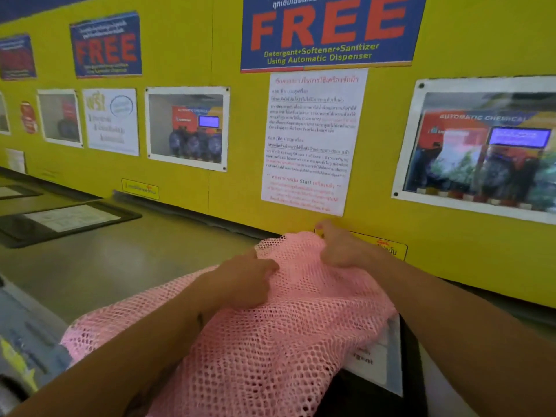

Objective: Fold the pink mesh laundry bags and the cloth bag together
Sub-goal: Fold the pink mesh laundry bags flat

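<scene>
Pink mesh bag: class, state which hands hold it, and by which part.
Both hands, left hand and right hand, pinch the pink mesh bag at its far edge, near the wall.

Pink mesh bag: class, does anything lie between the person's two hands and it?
Nothing visible. The left hand and right hand both already grip the pink mesh bag at its far edge, fingers closed on the netting.

Two bare forearms, no sleeves, left hand [243, 281] and right hand [340, 248] without rings or gloves, small dark mark on left forearm [199, 319]
</scene>
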